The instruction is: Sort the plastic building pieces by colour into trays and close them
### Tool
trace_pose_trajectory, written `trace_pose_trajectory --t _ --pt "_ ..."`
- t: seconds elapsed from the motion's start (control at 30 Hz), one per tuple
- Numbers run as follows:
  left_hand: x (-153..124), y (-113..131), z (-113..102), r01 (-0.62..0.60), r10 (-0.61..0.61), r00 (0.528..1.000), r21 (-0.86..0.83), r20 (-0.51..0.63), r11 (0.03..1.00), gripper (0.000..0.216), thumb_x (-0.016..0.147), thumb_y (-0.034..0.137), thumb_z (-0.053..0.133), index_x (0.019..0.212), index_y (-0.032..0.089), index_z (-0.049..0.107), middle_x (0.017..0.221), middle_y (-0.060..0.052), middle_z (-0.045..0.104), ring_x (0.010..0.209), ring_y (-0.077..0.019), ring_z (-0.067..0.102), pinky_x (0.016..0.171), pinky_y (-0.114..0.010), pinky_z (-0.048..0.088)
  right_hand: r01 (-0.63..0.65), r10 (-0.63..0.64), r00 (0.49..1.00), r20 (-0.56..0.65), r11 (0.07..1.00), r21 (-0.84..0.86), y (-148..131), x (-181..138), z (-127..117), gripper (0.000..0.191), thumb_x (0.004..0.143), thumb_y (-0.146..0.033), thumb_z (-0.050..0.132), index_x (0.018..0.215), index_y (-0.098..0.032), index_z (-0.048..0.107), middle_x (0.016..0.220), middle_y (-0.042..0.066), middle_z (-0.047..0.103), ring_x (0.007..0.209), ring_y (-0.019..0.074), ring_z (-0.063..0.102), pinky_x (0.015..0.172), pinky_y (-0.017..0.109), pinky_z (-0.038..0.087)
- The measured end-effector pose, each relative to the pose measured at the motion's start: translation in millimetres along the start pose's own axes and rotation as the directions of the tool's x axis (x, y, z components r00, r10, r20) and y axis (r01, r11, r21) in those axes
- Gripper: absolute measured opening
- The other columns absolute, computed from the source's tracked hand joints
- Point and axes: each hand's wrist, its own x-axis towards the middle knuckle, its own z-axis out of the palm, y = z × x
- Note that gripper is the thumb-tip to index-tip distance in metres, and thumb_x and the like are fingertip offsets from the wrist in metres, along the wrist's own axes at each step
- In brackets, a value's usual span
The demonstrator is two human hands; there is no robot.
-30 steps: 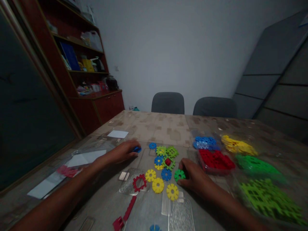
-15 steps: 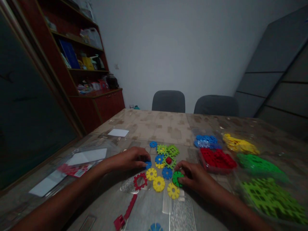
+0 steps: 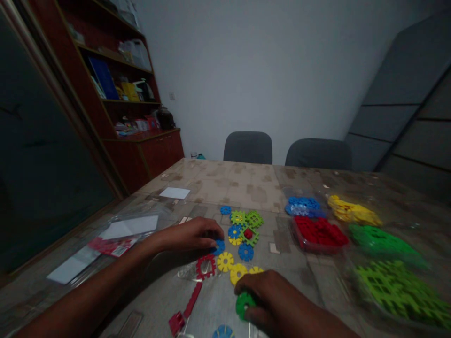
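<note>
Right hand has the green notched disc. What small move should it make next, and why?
I'd probably have the right hand lay the green notched disc on the tabletop between it and the red strip. Thumb and finger already grip it, no piece shows in that gap, and pushing forward might bump the yellow notched discs just beyond.

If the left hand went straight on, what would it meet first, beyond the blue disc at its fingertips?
Probably another blue notched disc, just left of the red block; depth is unclear.
</note>
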Motion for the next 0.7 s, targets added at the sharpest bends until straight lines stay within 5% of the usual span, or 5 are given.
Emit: trace_pose_trajectory --t 0.23,0.43,0.57,0.7 --pt "2.0 1.7 1.4 -0.014 0.015 1.000 0.025 -0.023 1.000 0.024 0.090 0.023 0.060 0.113 0.019 0.067 0.112 -0.009 0.069 0.099 -0.0236 0.065 0.088 -0.034 0.051 0.064 -0.070 0.996 -0.054 0.993 -0.102 2.0 2.4 -17.5 0.012 0.083 -0.010 0.057 0.080 -0.019 0.064 0.084 0.000 0.069 0.075 0.0135 0.060 0.063 0.022 0.037" --pt "2.4 2.2 2.7 -0.031 0.032 0.999 0.047 -0.017 0.998 0.023 0.090 0.024 0.059 0.112 0.020 0.067 0.111 -0.008 0.068 0.099 -0.0232 0.064 0.089 -0.035 0.050 0.082 -0.166 0.953 -0.253 0.946 -0.312 21.1 -8.8 -59.7 0.019 0.090 -0.013 0.050 0.088 -0.020 0.067 0.085 0.005 0.071 0.071 0.0153 0.063 0.062 0.024 0.041" --pt "2.6 3.6 3.8 0.000 0.002 1.000 0.063 -0.022 0.998 0.023 0.090 0.024 0.058 0.111 0.019 0.067 0.110 -0.008 0.067 0.099 -0.0230 0.064 0.090 -0.034 0.050 -0.080 -0.181 0.866 -0.466 0.870 -0.487 51.1 -33.0 -114.1 0.022 0.088 -0.017 0.051 0.097 -0.023 0.070 0.090 0.007 0.075 0.075 0.0214 0.068 0.066 0.030 0.046" --pt "1.9 4.3 3.9 0.015 -0.014 1.000 0.066 -0.016 0.998 0.025 0.091 0.025 0.057 0.114 0.020 0.067 0.113 -0.009 0.066 0.103 -0.0236 0.063 0.094 -0.036 0.049 -0.267 -0.136 0.745 -0.653 0.837 -0.478 100.6 -68.3 -166.8 0.025 0.087 -0.022 0.052 0.100 -0.022 0.072 0.096 0.012 0.077 0.079 0.0271 0.072 0.067 0.034 0.050"
